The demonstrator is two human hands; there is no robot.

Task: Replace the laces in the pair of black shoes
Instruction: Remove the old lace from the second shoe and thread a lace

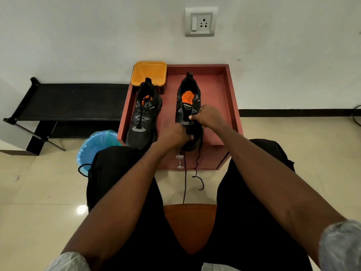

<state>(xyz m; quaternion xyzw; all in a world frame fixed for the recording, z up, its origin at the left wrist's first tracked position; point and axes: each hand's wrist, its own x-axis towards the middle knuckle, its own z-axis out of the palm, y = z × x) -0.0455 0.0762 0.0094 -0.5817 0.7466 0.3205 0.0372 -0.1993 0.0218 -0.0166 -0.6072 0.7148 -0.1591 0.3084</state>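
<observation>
Two black shoes with orange insoles stand on a reddish-brown table [218, 75]. The left shoe [143, 116] is laced. On the right shoe [188, 98] only the lower eyelets carry a black lace [184, 178], whose two ends hang over the table's front edge toward the floor. My left hand [172, 136] pinches the lace at the shoe's toe end. My right hand [210, 116] pinches the lace higher up, over the middle eyelets.
An orange tub [149, 72] sits at the table's back left, behind the left shoe. A blue-lined bin [93, 145] stands on the floor at the left, with another black lace [83, 169] draped by my left knee. A black rack [68, 100] lines the wall.
</observation>
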